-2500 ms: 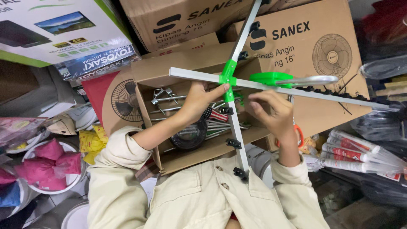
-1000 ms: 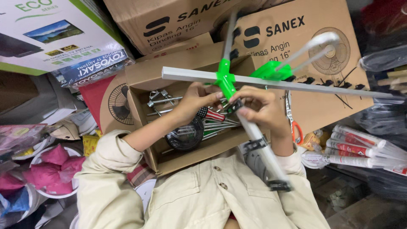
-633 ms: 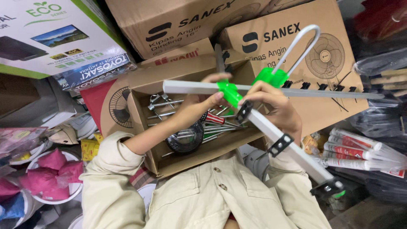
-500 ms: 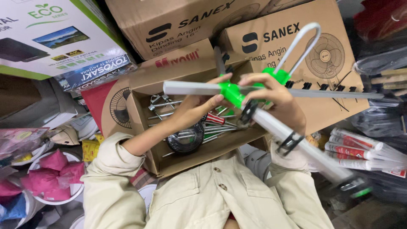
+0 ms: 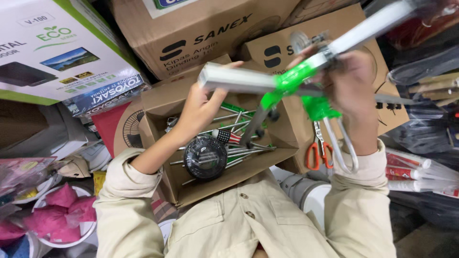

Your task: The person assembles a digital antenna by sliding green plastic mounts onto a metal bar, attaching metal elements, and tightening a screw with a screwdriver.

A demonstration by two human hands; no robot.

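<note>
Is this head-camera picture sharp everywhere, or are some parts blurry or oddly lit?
In the head view, the right hand and the metal bar it holds are smeared by motion blur; the left hand and the open cardboard box look sharper. Lighting is soft and even, without harsh shadows. The wide lens bends the stacked cartons near the edges.

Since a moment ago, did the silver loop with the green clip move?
Yes. The silver loop swung from above the open cardboard box down to its right, beside the orange scissors.
</note>
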